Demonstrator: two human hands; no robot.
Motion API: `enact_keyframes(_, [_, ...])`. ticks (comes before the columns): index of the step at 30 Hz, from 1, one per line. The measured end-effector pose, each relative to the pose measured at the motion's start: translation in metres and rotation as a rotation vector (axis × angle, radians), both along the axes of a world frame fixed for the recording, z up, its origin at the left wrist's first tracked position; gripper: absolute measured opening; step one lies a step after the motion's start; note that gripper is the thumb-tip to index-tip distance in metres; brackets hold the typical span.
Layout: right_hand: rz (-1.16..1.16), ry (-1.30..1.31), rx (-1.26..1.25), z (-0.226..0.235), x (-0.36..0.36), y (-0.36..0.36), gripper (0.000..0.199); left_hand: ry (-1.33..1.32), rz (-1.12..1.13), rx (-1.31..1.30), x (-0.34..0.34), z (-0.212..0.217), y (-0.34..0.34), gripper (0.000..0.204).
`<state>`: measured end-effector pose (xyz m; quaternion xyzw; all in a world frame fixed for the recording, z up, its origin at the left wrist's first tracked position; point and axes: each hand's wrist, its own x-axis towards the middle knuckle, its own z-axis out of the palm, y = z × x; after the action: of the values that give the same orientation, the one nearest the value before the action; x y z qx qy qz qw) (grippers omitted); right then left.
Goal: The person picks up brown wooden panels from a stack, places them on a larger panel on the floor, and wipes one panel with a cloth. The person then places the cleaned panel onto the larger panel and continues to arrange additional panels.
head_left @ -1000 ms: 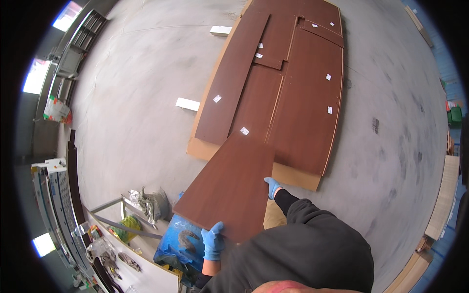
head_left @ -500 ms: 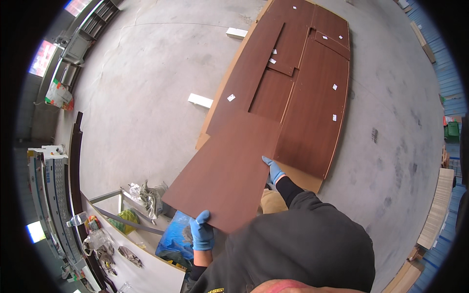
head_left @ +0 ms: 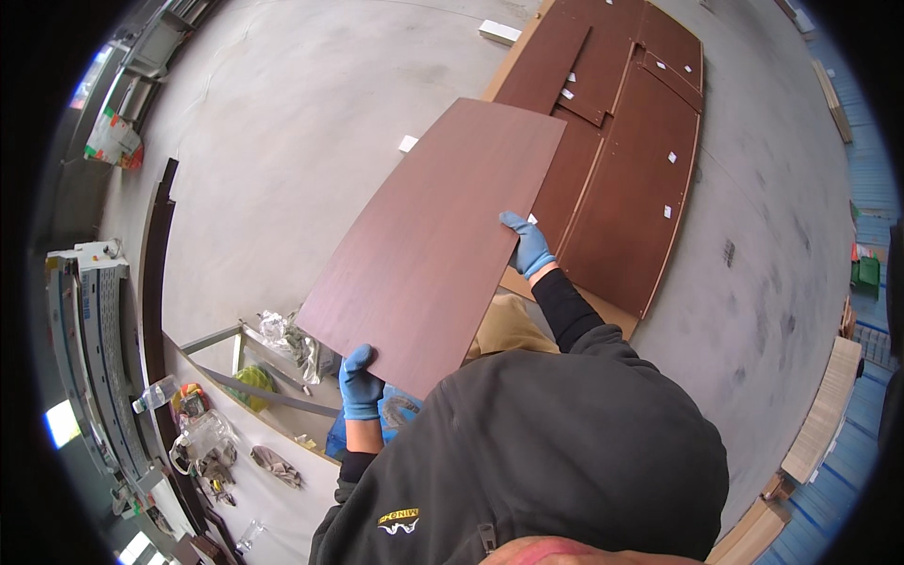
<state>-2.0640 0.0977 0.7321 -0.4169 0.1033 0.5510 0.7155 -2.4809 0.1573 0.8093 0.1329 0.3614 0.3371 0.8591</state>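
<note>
Between my two gloved hands I hold a flat reddish-brown wood-grain panel (head_left: 438, 240), tilted, in front of my body. My left hand (head_left: 361, 384), in a blue glove, grips its near left edge with the thumb on the upper face. My right hand (head_left: 529, 243), gloved the same way, clasps the right edge; its other fingers are hidden under the panel. Beyond lie several dark brown panels (head_left: 626, 179) with small white labels, laid out side by side. The held panel covers part of them.
A white worktop (head_left: 292, 508) at the lower left bears a plastic bottle (head_left: 155, 394) and a crumpled glove (head_left: 276, 465). A metal frame (head_left: 268, 397) and crumpled clear wrapping (head_left: 290, 344) stand beside it. White blocks (head_left: 499, 33) lie left of the panels on grey floor; stacked boards (head_left: 822, 410) line the right.
The held panel has been raised toward me and clear of the laid-out panels, with more of its face showing. Both hands keep their grip, and the view has shifted.
</note>
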Motion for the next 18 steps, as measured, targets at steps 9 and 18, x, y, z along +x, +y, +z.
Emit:
enact_keyframes(9, [0.139, 0.025, 0.179, 0.04, 0.01, 0.127, 0.03, 0.022, 0.143, 0.001, -0.001, 0.024, 0.074, 0.043])
enact_keyframes(18, [0.207, -0.684, 0.141, 0.071, -0.004, 0.281, 0.028, -0.14, 0.232, -0.1, -0.044, -0.021, 0.163, 0.059])
